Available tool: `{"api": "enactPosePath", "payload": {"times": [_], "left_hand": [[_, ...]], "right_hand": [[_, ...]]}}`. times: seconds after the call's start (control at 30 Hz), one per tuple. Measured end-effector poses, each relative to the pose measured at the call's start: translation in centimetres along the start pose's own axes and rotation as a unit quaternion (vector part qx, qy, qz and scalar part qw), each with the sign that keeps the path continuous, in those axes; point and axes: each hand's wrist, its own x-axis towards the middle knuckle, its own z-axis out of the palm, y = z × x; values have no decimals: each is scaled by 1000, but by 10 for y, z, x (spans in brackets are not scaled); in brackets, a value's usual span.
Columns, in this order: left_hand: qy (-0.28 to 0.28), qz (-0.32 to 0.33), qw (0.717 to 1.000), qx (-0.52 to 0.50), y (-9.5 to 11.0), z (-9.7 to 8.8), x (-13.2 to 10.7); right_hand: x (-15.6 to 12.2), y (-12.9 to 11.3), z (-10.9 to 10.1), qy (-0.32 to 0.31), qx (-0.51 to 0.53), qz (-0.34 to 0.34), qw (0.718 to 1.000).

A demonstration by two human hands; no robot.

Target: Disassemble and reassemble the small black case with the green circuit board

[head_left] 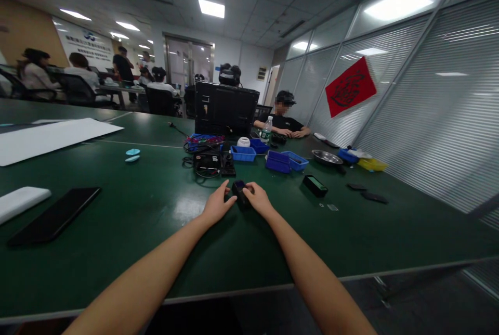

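green table (241, 252); left hand (216, 205) spread loosely beside a small black device (239, 191); right hand (259, 198) touching it, grip unclear.

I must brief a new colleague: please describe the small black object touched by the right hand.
On the green table, find the black monitor. Nearer the camera, a small black block lies between the left hand and right hand; the right touches it, unlike the green-faced black box farther right.

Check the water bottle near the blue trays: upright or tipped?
Upright: the bottle stands with its white cap at the top and its green label lower down.
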Motion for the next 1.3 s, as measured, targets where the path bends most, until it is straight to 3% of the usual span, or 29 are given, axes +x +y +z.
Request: {"api": "enactPosePath", "payload": {"times": [0.1, 0.2, 0.33, 0.47, 0.7, 0.8, 1.0, 1.3], "left_hand": [[18, 15, 1000, 7, 1, -1, -1], [45, 43, 998, 33, 3, -2, -2], [72, 57, 994, 63, 9, -4, -4], [97, 44, 988, 113, 14, -5, -6], [99, -45, 986, 126, 9, -11, -1], [107, -61, 985, 117, 5, -13, 2], [108, -33, 979, 170, 5, -19, 3], [62, -114, 962, 239, 10, -41, 4]], "right_hand": [[-1, -2, 9, -66, 123, 22, 990], [-5, -8, 14, -127, 257, 28, 958], [-7, -12, 15, -163, 332, 17, 929], [-3, -7, 12, -130, 313, 29, 940], [10, 12, 9, -48, 260, 50, 963], [12, 17, 10, -44, 249, 51, 966], [11, 18, 11, -50, 232, 48, 970], [13, 21, 2, -37, 197, 59, 978]]}}
